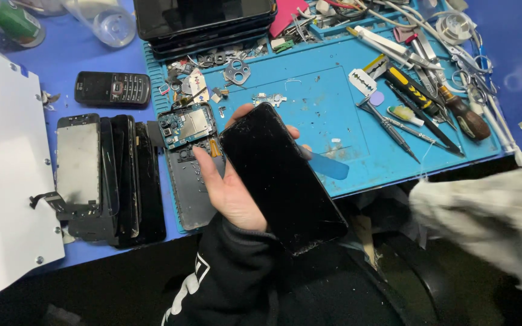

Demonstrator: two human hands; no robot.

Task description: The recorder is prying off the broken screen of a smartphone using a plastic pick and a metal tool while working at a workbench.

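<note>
My left hand (231, 187) grips a flat black glass phone screen panel (282, 178): palm under its left edge, thumb on the near long side, fingertips showing past the top and right edges. So clenched on the panel, held above the bench, not resting on it.

Panel's long axis runs diagonally, upper-left to lower-right, far corner over the blue rubber work mat (333, 90), near corner hanging off the bench edge toward my dark sleeve.

A translucent blue plastic pry tool (327, 164) pokes out from behind the panel's right edge; can't tell whether my fingers pinch it or it lies on the mat.

Right hand: only a blurred pale fuzzy sleeve (490, 223) in the lower right, hand itself out of sight. Left is the only one on the panel.

Just left of the grip: opened grey phone body with exposed circuit board (190, 160). Further left, stack of black phone screens (107, 178). Screwdrivers and tweezers (430, 105) well apart, on the mat's far-right side.
</note>
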